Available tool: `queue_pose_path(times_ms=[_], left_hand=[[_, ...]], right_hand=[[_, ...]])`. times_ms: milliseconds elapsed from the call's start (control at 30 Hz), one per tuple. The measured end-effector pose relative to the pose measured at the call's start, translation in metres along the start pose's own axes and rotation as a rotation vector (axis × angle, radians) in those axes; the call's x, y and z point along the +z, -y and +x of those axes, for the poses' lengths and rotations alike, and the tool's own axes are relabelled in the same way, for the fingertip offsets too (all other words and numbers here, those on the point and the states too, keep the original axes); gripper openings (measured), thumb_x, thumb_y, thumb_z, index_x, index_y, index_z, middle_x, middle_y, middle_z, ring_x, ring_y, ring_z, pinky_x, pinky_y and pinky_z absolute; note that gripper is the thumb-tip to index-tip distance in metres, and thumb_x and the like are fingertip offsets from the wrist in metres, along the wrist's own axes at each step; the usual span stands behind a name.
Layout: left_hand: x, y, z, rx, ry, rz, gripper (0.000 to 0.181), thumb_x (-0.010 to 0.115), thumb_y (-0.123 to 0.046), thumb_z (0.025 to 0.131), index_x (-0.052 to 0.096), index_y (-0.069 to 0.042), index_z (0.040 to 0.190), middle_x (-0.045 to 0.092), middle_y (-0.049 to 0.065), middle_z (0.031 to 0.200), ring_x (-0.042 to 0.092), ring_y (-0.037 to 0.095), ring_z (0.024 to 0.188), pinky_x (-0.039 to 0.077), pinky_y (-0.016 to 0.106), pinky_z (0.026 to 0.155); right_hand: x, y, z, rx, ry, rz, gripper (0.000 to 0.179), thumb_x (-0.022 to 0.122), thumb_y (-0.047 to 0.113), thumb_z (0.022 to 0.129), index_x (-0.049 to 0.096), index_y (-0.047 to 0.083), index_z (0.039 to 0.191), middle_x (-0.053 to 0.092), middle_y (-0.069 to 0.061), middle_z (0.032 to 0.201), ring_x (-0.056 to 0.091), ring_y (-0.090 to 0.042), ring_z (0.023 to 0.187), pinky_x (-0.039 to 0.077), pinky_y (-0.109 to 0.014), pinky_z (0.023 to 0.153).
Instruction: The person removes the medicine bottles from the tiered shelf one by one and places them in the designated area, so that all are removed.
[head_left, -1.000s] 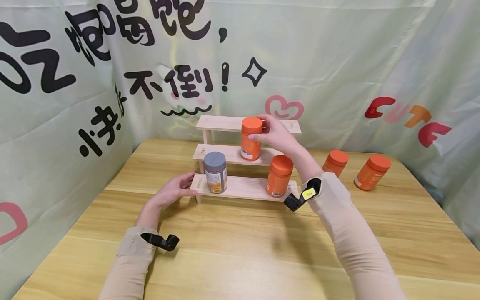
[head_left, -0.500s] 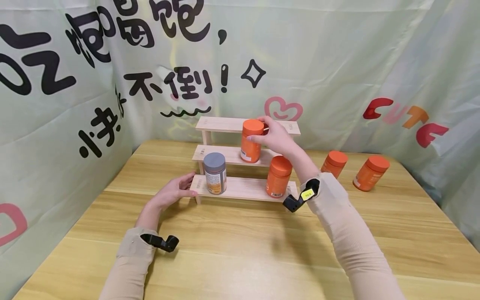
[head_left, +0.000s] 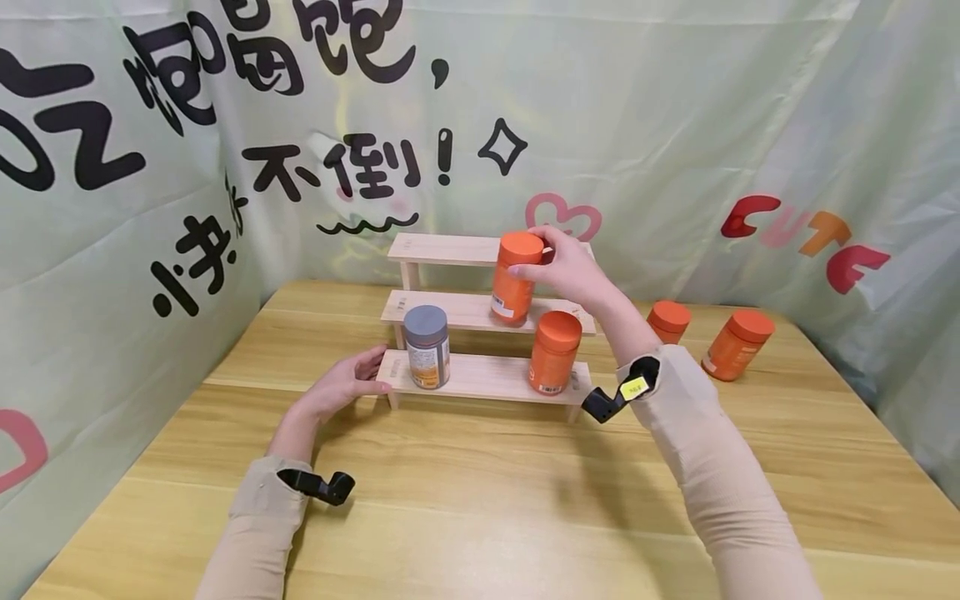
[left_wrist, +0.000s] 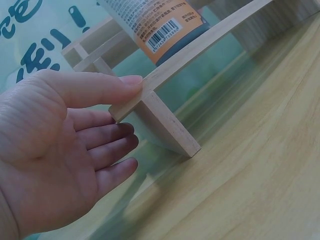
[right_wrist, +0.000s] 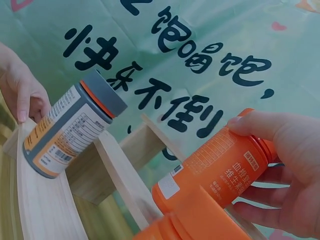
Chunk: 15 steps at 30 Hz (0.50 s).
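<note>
A three-tier wooden display shelf (head_left: 487,372) stands on the table. At the left end of its lowest board, my left hand (head_left: 345,385) pinches the edge, thumb on top, the other fingers relaxed below, as the left wrist view shows. My right hand (head_left: 568,268) grips an orange supplement bottle (head_left: 513,287) near its lid, at the middle tier. That bottle leans slightly; whether its base touches the board I cannot tell. On the lowest board stand a grey-lidded bottle (head_left: 427,354) at left and another orange bottle (head_left: 555,354) at right.
Two more orange bottles, one partly behind my right sleeve (head_left: 667,321) and one farther right (head_left: 737,346), are on the wooden table (head_left: 465,483). A printed curtain (head_left: 652,125) hangs behind and to the left.
My right hand has shifted the orange bottle a little to the right along the middle tier, and it now leans slightly. My left hand stays at the shelf's end.
</note>
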<state>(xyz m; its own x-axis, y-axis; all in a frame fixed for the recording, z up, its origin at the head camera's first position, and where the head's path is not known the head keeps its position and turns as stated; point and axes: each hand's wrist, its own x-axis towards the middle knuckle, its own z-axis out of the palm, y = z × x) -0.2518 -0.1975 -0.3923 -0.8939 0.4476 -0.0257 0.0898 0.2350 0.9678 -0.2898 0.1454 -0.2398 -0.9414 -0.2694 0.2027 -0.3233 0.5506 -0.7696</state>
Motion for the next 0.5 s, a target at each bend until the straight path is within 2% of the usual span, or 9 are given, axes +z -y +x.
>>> queue_pose_path(times_ms=[500], left_hand=[[-0.002,0.001,0.001,0.011,0.008,-0.012,0.081,0.065,-0.005,0.084,0.012,0.011,0.143,0.013,0.029,0.149,0.016,0.041,0.136,0.016,0.048,0.111]], right_hand=[[-0.031,-0.019,-0.023,0.036,-0.036,0.066,0.056,0.067,0.022,0.084,0.042,0.005,0.131,0.052,-0.012,0.119,0.052,-0.028,0.102,0.046,-0.042,0.087]])
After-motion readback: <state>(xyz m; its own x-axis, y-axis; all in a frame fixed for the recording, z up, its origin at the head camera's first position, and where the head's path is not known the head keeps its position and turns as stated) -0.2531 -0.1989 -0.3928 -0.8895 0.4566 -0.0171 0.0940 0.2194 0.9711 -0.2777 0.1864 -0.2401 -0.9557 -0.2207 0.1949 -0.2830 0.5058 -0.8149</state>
